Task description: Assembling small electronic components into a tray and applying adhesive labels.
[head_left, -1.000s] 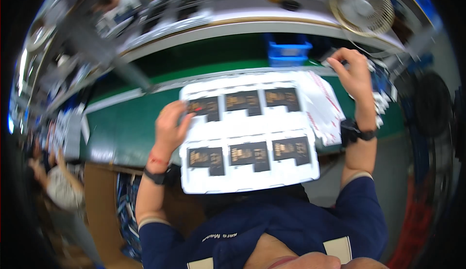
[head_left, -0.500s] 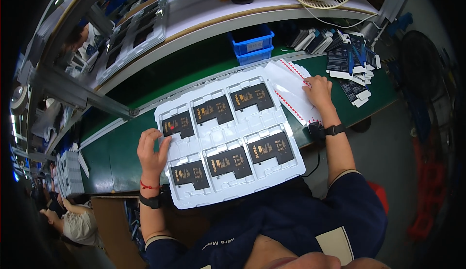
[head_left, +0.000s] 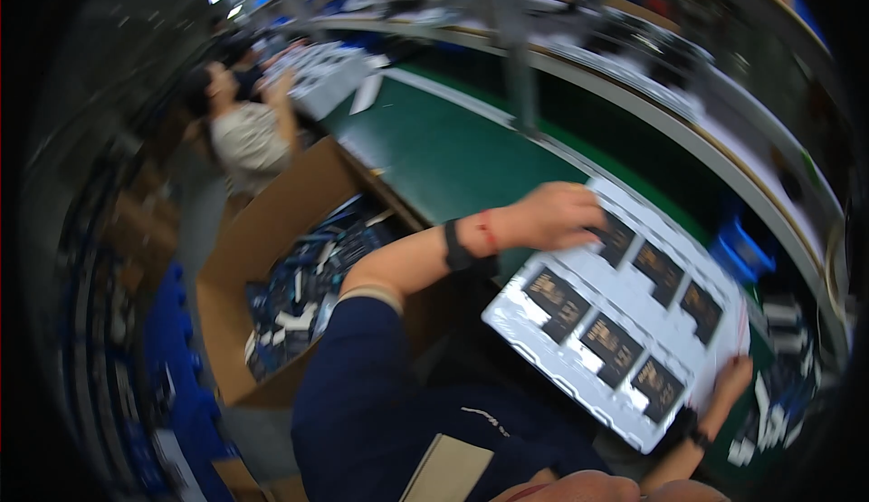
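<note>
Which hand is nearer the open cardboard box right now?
Left. The left hand is right of the cardboard box, at the white tray's closer end; the right hand is farther right, by the tray's other end.

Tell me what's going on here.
A white tray holds six flat black pieces in two rows. The camera wearer's left hand is at its left side, beside one of them; the right hand is near its right edge. Blur hides whether either grips anything. An open, filled cardboard box stands to the left, and a co-worker is farther along the green bench.
</note>
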Motion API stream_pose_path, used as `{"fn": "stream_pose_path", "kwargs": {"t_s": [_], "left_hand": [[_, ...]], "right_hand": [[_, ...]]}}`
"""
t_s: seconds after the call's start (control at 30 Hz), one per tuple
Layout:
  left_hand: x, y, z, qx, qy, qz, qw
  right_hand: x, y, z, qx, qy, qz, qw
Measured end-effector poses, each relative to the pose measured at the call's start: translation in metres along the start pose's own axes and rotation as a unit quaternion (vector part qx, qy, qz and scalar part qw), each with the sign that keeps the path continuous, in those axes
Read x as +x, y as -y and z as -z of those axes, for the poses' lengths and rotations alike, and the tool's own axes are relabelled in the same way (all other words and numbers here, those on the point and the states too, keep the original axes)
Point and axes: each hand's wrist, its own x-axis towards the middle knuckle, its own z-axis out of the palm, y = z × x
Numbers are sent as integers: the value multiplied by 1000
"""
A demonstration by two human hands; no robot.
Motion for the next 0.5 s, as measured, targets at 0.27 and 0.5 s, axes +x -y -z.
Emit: {"fn": "stream_pose_path", "kwargs": {"t_s": [0.27,0.5], "left_hand": [[68,-16,-37,-68,141,-42,987],[87,-18,-55,-23,208,-48,977]], "right_hand": [[-11,55,37,75,87,6,993],[-6,12,53,277,85,36,956]]}}
